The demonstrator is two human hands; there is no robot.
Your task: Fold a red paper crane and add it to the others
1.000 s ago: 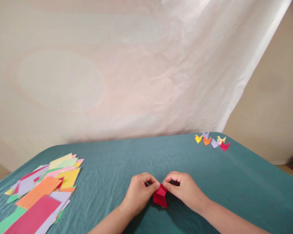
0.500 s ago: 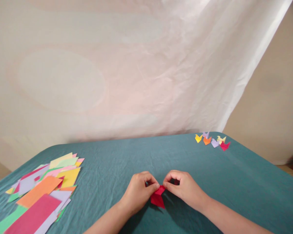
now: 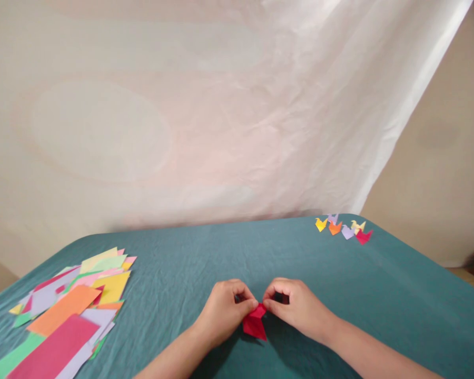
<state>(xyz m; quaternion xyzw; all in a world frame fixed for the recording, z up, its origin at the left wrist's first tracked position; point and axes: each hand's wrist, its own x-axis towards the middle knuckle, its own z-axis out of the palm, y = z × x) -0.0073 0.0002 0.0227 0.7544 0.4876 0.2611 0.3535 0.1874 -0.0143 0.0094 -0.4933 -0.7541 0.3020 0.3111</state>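
A small folded piece of red paper is held just above the near middle of the table, its lower flap hanging toward me. My left hand is closed, thumb and forefinger pinching the paper's upper left edge. From the other side, my right hand pinches the upper right corner between thumb and fingertip. The two sets of fingertips are almost touching. Part of the paper is hidden behind the fingers.
A loose pile of coloured paper sheets covers the left of the green-clothed table. Several small folded paper birds stand near the far right corner. Behind the table hangs a pale cloth.
Both hands keep their pinch on the red paper. The right hand has shifted very slightly left and down, and the paper's lower flap has tipped a little lower.
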